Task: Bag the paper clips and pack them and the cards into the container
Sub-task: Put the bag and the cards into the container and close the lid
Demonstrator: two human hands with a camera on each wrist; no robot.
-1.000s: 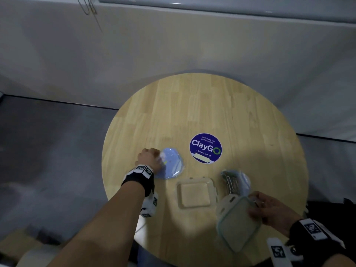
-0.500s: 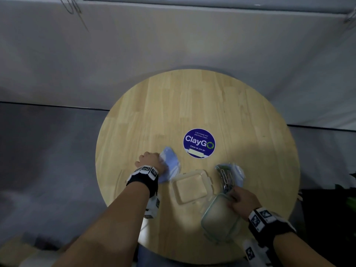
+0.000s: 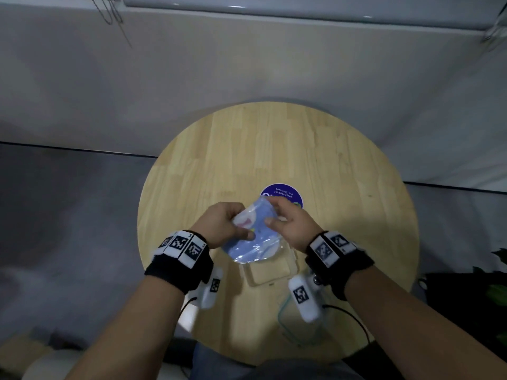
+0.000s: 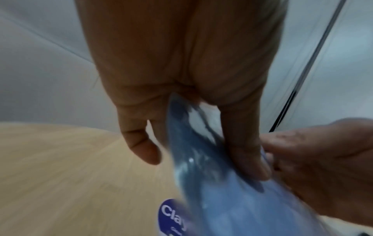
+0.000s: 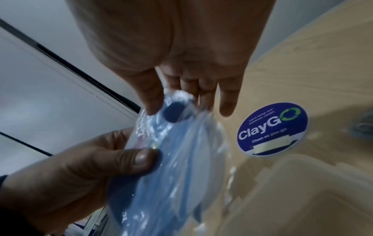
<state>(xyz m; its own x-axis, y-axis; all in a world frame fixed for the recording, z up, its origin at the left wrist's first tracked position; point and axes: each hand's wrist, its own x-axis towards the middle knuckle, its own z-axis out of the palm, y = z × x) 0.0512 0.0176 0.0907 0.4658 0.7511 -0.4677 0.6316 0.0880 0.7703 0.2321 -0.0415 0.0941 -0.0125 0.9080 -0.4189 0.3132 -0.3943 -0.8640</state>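
Note:
A clear, blue-tinted plastic bag [image 3: 253,237] hangs above the round wooden table [image 3: 343,174], held up by both hands. My left hand [image 3: 241,229] pinches its left edge between thumb and fingers. My right hand [image 3: 274,212] pinches the bag's top edge. In the right wrist view the right hand [image 5: 175,102] grips the bag [image 5: 171,175] at its mouth, with the left thumb [image 5: 141,158] pressed on its side. The open clear container [image 3: 267,272] stands on the table just under the bag. A blurred heap of paper clips [image 5: 361,126] lies at the far right. I can make out no cards.
A round blue ClayGo sticker [image 3: 285,194] is stuck to the table behind the hands. The container's lid [image 3: 290,322] lies near the table's front edge, partly under my right wrist. A grey wall stands behind the table, and a dark plant shows at the far right.
My left hand has lifted the bag off the table toward the middle. My right hand has let go of the lid and taken hold of the bag's top.

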